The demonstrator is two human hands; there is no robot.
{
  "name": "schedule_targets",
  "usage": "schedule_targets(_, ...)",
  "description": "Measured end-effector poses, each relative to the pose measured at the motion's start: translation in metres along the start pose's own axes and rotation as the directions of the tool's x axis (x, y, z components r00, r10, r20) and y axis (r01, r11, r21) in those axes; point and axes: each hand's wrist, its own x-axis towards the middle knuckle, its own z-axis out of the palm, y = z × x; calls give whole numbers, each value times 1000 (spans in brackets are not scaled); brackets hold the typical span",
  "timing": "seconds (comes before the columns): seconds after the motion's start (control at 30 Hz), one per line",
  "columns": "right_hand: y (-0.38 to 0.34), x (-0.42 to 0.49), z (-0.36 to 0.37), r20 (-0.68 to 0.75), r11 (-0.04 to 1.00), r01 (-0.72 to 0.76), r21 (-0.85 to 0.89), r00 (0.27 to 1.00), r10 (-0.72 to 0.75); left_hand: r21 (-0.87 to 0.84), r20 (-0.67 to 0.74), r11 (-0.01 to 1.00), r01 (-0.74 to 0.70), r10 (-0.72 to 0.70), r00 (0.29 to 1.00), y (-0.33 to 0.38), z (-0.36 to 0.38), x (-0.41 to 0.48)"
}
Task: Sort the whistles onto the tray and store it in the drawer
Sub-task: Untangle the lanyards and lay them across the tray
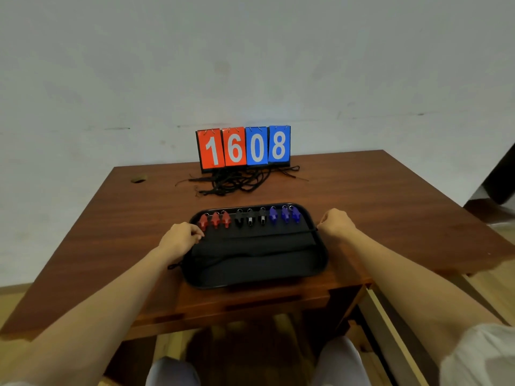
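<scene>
L hand [182,236] + R hand [335,222] each pinch one end of black lanyard [259,234], taut btwn them, prob. to lay it straight on tray [264,271]. Whistles [250,220], colour-sorted, in row just beyond cord.

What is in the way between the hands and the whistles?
Only a black cord. The left hand and right hand pinch its ends and hold it stretched across the tray, just in front of the whistles. Nothing else visible blocks them.
</scene>
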Motion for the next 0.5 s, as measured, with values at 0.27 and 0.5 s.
schedule_targets(0.27, 14, -4, 15, 79, 997, 70, -34, 995, -67, 303, -48, 953, -17, 33, 998, -2, 21, -3)
schedule_targets(0.5, 17, 0, 21, 48, 989, 141, -47, 989, -139, 412, -74, 911, -9, 44, 996, -9, 23, -8)
